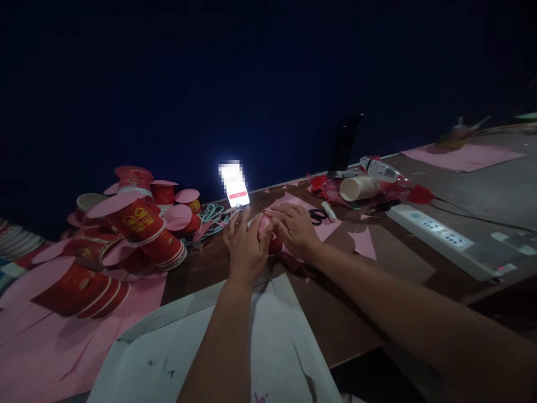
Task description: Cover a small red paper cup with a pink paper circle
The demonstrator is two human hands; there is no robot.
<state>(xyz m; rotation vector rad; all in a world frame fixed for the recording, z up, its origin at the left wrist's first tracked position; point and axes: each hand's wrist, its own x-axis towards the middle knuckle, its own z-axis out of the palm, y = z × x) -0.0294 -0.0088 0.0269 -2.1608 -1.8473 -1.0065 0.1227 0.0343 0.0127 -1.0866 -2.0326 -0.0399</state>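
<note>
Near the middle of the table, my left hand [246, 242] and my right hand [296, 230] close in from both sides on a small red paper cup [276, 246]. A piece of pink paper [264, 225] lies over its top, and my fingers press on it. Most of the cup is hidden behind my fingers. Just right of my right hand lie black-handled scissors [318, 216] and a white glue stick [329, 211]. Beneath them is a cut sheet of pink paper [289, 198].
Stacked red paper cups [138, 221] with pink paper discs crowd the left side. A lit phone [235, 187] stands behind my hands beside a coiled cable [212, 215]. A power strip [444, 238], plain cups [359, 188] and a plastic bottle [380, 169] lie right; a white box lid [168, 352] is in front.
</note>
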